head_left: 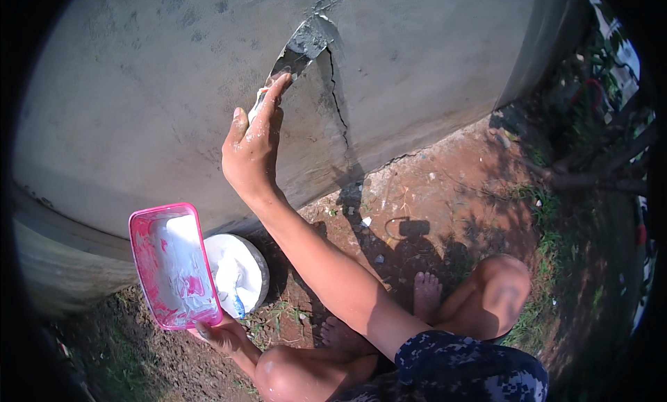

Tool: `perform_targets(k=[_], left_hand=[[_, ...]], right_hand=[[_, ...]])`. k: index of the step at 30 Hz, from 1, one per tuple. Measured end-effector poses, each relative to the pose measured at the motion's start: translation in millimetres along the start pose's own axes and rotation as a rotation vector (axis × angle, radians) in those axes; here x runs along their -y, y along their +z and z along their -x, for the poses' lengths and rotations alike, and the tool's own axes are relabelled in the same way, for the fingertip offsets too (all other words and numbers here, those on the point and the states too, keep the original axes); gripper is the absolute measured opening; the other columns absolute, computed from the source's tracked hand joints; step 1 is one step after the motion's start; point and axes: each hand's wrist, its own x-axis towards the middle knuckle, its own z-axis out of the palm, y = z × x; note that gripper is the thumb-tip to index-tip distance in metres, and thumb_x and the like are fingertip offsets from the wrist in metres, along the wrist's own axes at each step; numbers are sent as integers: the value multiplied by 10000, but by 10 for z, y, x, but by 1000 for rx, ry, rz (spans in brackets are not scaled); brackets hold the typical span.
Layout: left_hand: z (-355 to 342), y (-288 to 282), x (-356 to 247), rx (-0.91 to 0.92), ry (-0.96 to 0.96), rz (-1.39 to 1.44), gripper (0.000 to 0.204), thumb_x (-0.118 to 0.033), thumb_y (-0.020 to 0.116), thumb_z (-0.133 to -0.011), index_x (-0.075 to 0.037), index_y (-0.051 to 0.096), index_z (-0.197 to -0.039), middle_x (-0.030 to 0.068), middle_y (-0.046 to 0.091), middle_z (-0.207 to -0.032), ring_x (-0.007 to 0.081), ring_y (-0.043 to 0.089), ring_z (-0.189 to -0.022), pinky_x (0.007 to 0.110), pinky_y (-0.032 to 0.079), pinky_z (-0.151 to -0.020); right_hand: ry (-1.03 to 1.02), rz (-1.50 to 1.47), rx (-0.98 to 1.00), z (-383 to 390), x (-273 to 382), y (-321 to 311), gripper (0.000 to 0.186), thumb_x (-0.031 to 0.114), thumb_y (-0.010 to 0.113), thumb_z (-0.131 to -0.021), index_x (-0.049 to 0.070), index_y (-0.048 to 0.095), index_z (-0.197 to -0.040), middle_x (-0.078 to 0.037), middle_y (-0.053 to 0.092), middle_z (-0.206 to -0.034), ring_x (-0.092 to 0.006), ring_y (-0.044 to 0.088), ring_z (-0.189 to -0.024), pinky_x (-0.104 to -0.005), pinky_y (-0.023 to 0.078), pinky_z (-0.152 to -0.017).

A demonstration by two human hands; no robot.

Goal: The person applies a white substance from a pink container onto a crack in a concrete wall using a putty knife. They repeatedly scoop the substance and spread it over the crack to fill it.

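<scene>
My right hand (256, 146) is raised against the grey wall (174, 89), closed around the handle of a putty knife (295, 58). The wide metal blade, with grey-white paste on it, lies against the wall at the upper end of a dark crack (335, 89). Most of the handle is hidden by my fingers. Lower left, my left hand (226, 338) grips the near edge of a pink rectangular plastic tub (210, 285), tilted so its inside shows. White paste (182, 253) is smeared over the tub's bottom and walls. White specks dot my right hand.
Beside the tub, a round white bucket (258, 263) stands on the ground, with white material and a blue-handled tool (238, 303) in it. Reddish soil (445, 169) runs along the wall's foot. Branches (604, 180) and grass (549, 242) lie to the right. My bent knees are close below.
</scene>
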Motion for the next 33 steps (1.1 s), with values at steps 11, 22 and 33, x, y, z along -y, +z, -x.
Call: perform_targets(k=[11, 22, 33], left_hand=[[57, -158, 49, -76, -1, 50, 784, -243, 709, -805, -32, 264, -1416, 151, 387, -1404, 306, 419, -1265, 477, 343, -1085], [164, -364, 159, -8, -18, 99, 744, -256, 672, -837, -59, 260, -1424, 138, 373, -1415, 294, 392, -1289, 474, 309, -1090], [194, -235, 90, -137, -75, 50, 892, -278, 810, -703, -35, 285, -1381, 148, 430, -1339, 304, 439, -1230, 480, 357, -1065]], right_hand=[[174, -386, 288, -972, -89, -1766, 415, 161, 537, -946, -21, 397, -1291, -107, 634, -824, -86, 539, -482, -201, 432, -441], [126, 850, 802, -1997, 504, -2384, 394, 416, 596, -888, 32, 642, -817, -12, 511, -545, -87, 485, -452, -259, 405, -417], [-76, 782, 891, -2279, 441, -2044, 437, 468, 599, -874, 47, 649, -769, -5, 498, -510, -95, 482, -403, -259, 391, -407]])
